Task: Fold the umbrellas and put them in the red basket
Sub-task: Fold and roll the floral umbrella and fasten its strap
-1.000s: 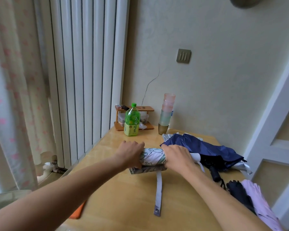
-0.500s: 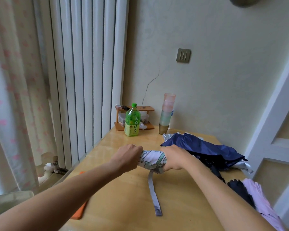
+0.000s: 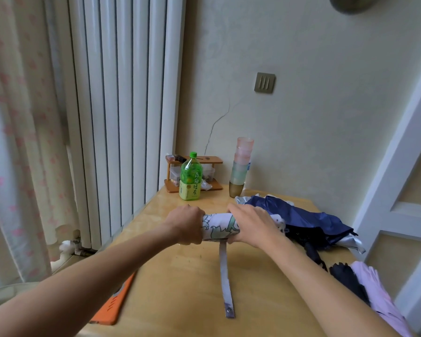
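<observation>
A rolled white umbrella with a green print [image 3: 219, 227] lies crosswise on the wooden table [image 3: 180, 300]. My left hand [image 3: 186, 223] grips its left end in a fist. My right hand [image 3: 250, 224] wraps over its right part, fingers curled round the roll. Its grey closing strap [image 3: 225, 280] trails toward me on the table, a snap at its tip. A loose navy umbrella [image 3: 309, 217] lies behind my right hand. A pink and black umbrella [image 3: 365, 285] sits at the table's right edge. No red basket is in view.
A green tea bottle [image 3: 190, 178], a small wooden rack [image 3: 193, 173] and a stack of plastic cups [image 3: 241, 166] stand at the table's far edge by the wall. An orange flat object [image 3: 112, 305] lies at the near left edge. A white radiator and curtain fill the left.
The roll was lifted and turned in both hands, then came back down near the table. The strap swung left, then hangs straight toward me again.
</observation>
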